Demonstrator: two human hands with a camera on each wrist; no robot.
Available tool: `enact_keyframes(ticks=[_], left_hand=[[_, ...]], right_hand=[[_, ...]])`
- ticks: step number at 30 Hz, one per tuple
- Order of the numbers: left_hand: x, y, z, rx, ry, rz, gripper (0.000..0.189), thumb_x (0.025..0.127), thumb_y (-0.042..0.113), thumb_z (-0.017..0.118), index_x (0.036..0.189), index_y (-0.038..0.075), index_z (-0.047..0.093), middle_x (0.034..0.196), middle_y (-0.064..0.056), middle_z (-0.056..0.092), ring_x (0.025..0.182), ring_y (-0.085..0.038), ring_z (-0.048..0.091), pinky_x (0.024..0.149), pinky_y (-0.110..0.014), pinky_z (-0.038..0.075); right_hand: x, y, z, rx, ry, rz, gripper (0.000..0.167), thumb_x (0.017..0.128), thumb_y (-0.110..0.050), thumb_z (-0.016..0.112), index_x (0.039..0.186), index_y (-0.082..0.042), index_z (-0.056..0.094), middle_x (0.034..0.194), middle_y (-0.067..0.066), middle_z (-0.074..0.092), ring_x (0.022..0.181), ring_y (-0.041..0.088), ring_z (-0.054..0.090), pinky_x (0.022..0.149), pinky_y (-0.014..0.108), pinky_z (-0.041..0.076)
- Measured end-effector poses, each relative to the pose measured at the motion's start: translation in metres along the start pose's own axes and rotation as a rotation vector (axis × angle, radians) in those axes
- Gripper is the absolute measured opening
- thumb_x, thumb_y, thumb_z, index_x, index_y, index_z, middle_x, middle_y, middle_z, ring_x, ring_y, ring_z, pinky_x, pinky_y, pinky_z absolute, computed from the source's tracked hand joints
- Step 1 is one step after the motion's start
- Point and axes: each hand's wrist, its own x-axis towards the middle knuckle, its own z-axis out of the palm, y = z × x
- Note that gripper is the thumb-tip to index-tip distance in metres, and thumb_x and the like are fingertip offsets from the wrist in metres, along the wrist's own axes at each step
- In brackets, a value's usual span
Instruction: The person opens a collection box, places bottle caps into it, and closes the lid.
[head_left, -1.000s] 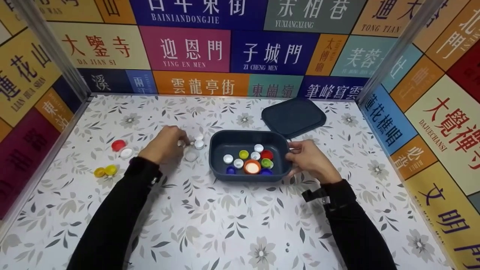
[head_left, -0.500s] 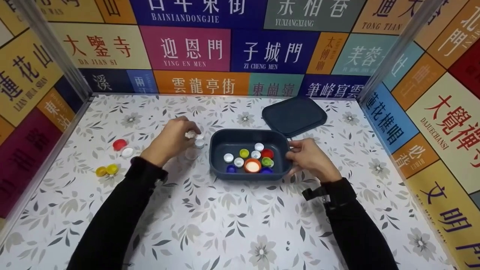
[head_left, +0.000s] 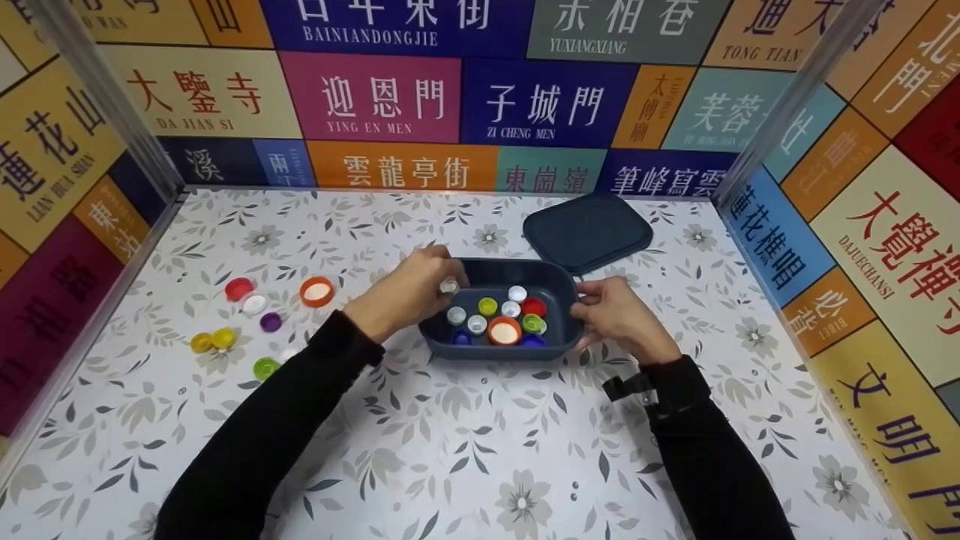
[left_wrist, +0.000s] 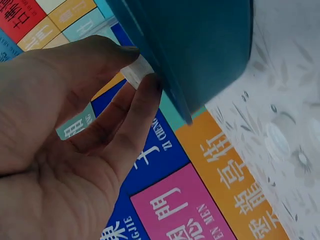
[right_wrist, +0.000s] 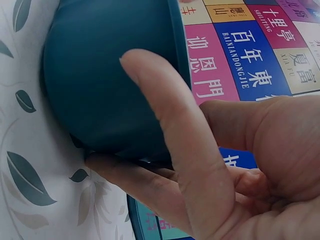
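My left hand pinches a small white bottle cap between thumb and fingertips, over the left end of a dark blue-grey box. In the left wrist view this cap shows right at the box rim. Inside the box lie several bottle caps: white, yellow, red, green and blue ones, plus a larger orange cap with a pale inside. My right hand holds the box by its right end. Seen from the right wrist, one finger lies along the outer wall and others reach near its base.
On the left of the patterned tabletop lie a red cap, a white cap, an orange cap, a purple cap, yellow caps and a green cap. The dark lid lies behind the box.
My left hand has picked up the white cap from the table and moved right to the box's left rim. Its arm now uncovers the orange, purple and green caps. My right hand stays put.
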Motion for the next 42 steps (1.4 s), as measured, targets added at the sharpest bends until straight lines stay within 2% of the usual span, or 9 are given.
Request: enact_keyframes(ticks=[3, 9, 15, 20, 27, 34, 38, 42], left_hand=[[0.011, 0.002, 0.008, 0.022, -0.034, 0.013, 0.027, 0.095, -0.006, 0.084, 0.121, 0.000, 0.088, 0.119, -0.023, 0.080, 0.112, -0.041, 0.079, 0.102, -0.051, 0.070], [0.026, 0.004, 0.023, 0.042, -0.128, -0.025, 0.028, 0.096, -0.007, 0.081, 0.122, 0.001, 0.087, 0.122, -0.023, 0.080, 0.113, -0.040, 0.080, 0.104, -0.049, 0.070], [0.030, 0.004, 0.031, 0.050, -0.174, -0.050, 0.031, 0.092, -0.012, 0.079, 0.118, 0.003, 0.087, 0.124, -0.022, 0.082, 0.118, -0.039, 0.079, 0.107, -0.048, 0.069], [0.030, 0.002, 0.034, 0.059, -0.195, -0.066, 0.031, 0.093, -0.009, 0.080, 0.120, 0.004, 0.088, 0.125, -0.021, 0.082, 0.120, -0.038, 0.078, 0.109, -0.047, 0.068], [0.030, 0.002, 0.034, 0.034, -0.194, -0.054, 0.024, 0.098, -0.002, 0.081, 0.121, 0.003, 0.087, 0.122, -0.023, 0.082, 0.116, -0.038, 0.077, 0.107, -0.048, 0.068], [0.032, 0.002, 0.029, 0.002, -0.194, -0.081, 0.032, 0.094, -0.007, 0.082, 0.123, 0.005, 0.087, 0.128, -0.021, 0.082, 0.122, -0.039, 0.078, 0.114, -0.049, 0.066], [0.032, 0.000, 0.027, 0.018, -0.160, -0.065, 0.031, 0.094, -0.006, 0.082, 0.123, 0.004, 0.087, 0.124, -0.022, 0.081, 0.117, -0.038, 0.078, 0.109, -0.049, 0.067], [0.031, -0.003, 0.022, 0.015, -0.093, -0.036, 0.032, 0.093, -0.005, 0.084, 0.125, 0.001, 0.086, 0.121, -0.023, 0.080, 0.115, -0.039, 0.078, 0.109, -0.050, 0.067]], right_hand=[[0.000, 0.000, 0.001, -0.004, 0.006, 0.012, 0.056, 0.109, 0.005, 0.057, 0.164, 0.010, 0.057, 0.144, 0.038, 0.074, 0.085, 0.025, 0.085, 0.067, 0.034, 0.073], [0.001, -0.001, 0.003, -0.005, 0.011, 0.031, 0.059, 0.110, 0.005, 0.056, 0.169, 0.010, 0.051, 0.148, 0.039, 0.072, 0.085, 0.025, 0.084, 0.067, 0.033, 0.072], [0.001, -0.001, 0.006, -0.007, 0.012, 0.038, 0.060, 0.110, 0.005, 0.057, 0.170, 0.009, 0.051, 0.148, 0.039, 0.072, 0.079, 0.022, 0.083, 0.065, 0.032, 0.072], [0.001, 0.000, 0.006, -0.016, 0.014, 0.036, 0.060, 0.110, 0.005, 0.057, 0.170, 0.008, 0.052, 0.146, 0.039, 0.073, 0.076, 0.022, 0.083, 0.065, 0.032, 0.071], [0.000, 0.000, 0.004, -0.009, 0.011, 0.008, 0.058, 0.108, 0.005, 0.055, 0.166, 0.010, 0.055, 0.144, 0.038, 0.074, 0.085, 0.025, 0.086, 0.066, 0.032, 0.072], [-0.001, -0.001, 0.003, -0.007, 0.012, 0.022, 0.060, 0.109, 0.005, 0.056, 0.169, 0.010, 0.052, 0.147, 0.040, 0.072, 0.083, 0.024, 0.085, 0.067, 0.033, 0.072], [0.000, -0.001, 0.002, -0.002, 0.016, 0.023, 0.061, 0.109, 0.006, 0.055, 0.169, 0.010, 0.051, 0.149, 0.041, 0.071, 0.080, 0.023, 0.085, 0.066, 0.032, 0.072], [-0.001, -0.002, 0.002, -0.005, 0.016, 0.023, 0.060, 0.109, 0.006, 0.056, 0.169, 0.010, 0.051, 0.149, 0.041, 0.071, 0.083, 0.024, 0.085, 0.067, 0.032, 0.072]])
